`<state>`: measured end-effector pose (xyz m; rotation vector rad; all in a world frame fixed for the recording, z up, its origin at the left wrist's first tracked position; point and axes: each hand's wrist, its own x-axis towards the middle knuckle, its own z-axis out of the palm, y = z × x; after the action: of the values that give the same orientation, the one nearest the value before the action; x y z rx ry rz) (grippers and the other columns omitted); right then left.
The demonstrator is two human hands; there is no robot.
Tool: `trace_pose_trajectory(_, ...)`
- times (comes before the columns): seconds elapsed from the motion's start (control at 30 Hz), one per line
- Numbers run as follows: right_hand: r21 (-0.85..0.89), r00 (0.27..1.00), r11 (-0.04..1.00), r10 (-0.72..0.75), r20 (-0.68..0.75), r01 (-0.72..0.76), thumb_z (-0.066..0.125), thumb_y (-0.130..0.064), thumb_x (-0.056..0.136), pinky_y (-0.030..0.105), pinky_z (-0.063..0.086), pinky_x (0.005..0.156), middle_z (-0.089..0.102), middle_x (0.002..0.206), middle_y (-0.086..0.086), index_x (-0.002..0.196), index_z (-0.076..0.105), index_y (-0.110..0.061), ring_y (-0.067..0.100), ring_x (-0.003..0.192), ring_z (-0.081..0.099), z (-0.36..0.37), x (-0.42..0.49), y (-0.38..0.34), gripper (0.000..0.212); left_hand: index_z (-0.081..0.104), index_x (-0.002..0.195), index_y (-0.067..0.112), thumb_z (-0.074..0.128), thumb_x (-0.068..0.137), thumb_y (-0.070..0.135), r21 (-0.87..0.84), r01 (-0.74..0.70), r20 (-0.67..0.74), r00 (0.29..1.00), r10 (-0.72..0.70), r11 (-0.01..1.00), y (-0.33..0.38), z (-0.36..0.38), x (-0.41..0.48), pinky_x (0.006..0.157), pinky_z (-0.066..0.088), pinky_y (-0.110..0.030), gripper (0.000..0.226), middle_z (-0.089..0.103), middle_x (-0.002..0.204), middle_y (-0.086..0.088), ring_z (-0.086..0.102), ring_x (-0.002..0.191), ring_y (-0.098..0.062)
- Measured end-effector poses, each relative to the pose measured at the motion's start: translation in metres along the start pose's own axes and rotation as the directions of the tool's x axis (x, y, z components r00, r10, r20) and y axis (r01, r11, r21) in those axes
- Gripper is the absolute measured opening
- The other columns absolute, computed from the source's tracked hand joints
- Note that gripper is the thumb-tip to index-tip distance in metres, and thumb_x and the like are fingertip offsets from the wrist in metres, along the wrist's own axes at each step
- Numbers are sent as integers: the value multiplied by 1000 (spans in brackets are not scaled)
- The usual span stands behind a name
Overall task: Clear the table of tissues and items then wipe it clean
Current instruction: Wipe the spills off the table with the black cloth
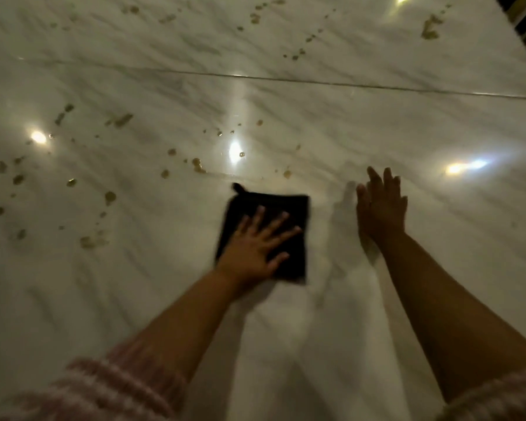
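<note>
Head view: the left hand [257, 246] lies palm down with fingers [278, 221] spread flat on a black cloth [289, 208], pressing it onto the marble surface [377, 123] without gripping it. The right hand [380, 208] stretches forward beside the cloth, fingers straight, loose and empty. Brownish spots [110, 197] dot the surface left of and beyond the cloth.

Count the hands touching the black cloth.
1. The left hand lies flat, fingers spread, on the black cloth on the marble table. The right hand is open beside the cloth, to its right, apart from it.
</note>
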<state>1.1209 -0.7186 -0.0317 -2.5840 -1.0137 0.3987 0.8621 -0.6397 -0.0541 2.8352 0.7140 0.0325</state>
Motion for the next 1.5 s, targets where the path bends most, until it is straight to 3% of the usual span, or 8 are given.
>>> trace_pose_trajectory(0.2, -236, 1000, 971, -20, -4, 19, 15, -52, 97, 50, -5, 115, -5, 159, 0, 149, 3, -36, 22, 146, -6, 25, -8, 1, 56, 0, 149, 38, 23, 98, 50, -86, 786, 90, 619, -780, 613, -157, -49, 38, 114, -7, -55, 56, -13, 158, 2, -16, 142, -39)
trace_pose_trajectory(0.5, -166, 996, 985, 31, -82, -45, 23, -42, 101, 51, 4, 116, 10, 159, 1, 150, 15, -32, 22, 146, 5, 13, 43, -16, 51, -14, 136, 51, 7, 83, 67, -44, -34, 193, 980, 41, 998, -5, -14, 66, 110, -20, -43, 59, -26, 147, 17, -32, 134, -28)
trace_pose_trajectory(0.6, -234, 998, 972, 27, -51, -38, 17, -45, 100, 52, -2, 115, 0, 160, -2, 150, 7, -36, 21, 147, -3, 20, 49, -13, 52, -12, 136, 46, 0, 68, 72, -4, 211, 79, 974, -210, 977, -104, -26, 66, 113, -9, -48, 74, -17, 152, 15, -21, 140, -34)
trace_pose_trajectory(0.8, -244, 998, 969, 24, -54, -37, 17, -47, 99, 51, -3, 114, -1, 159, -4, 149, 5, -38, 20, 146, -4, 22, 51, -13, 52, 2, 149, 39, 22, 96, 56, -99, 800, 69, 599, -798, 592, -189, -60, 133, 111, -9, -59, 59, -10, 158, 0, -15, 139, -48)
trace_pose_trajectory(0.97, -237, 997, 971, 26, -67, -41, 19, -46, 99, 50, -1, 115, 1, 160, -5, 149, 7, -39, 19, 147, -1, 20, 50, -13, 52, 5, 147, 42, 25, 96, 54, -59, 290, 76, 955, -286, 955, -37, -27, 162, 111, -11, -56, 56, -7, 159, 2, -15, 139, -47)
trace_pose_trajectory(1.07, -228, 998, 973, 14, -66, -28, 18, -47, 99, 49, -2, 115, 0, 159, -6, 149, 7, -39, 17, 146, -2, 20, 50, -13, 52, 4, 144, 50, 17, 90, 65, -15, 9, 102, 995, -7, 1000, -30, -18, 130, 113, -11, -51, 57, -5, 157, 12, -15, 142, -37)
trace_pose_trajectory(1.33, -215, 994, 976, 23, -103, -45, 20, -45, 99, 51, -1, 115, 2, 159, -6, 149, 9, -39, 18, 147, -2, 25, 54, -12, 51, 3, 148, 41, 20, 95, 57, -54, 720, 39, 694, -719, 692, -210, -65, 199, 110, -9, -63, 58, -10, 158, 3, -15, 139, -46)
trace_pose_trajectory(1.5, -154, 995, 987, 32, -99, -47, 17, -45, 100, 47, -6, 115, 0, 159, -7, 150, 7, -37, 16, 146, -7, 24, 55, -10, 51, 1, 149, 39, 17, 97, 53, -53, 514, 63, 857, -511, 856, -116, -48, 270, 108, -9, -65, 55, -10, 158, 0, -15, 139, -48)
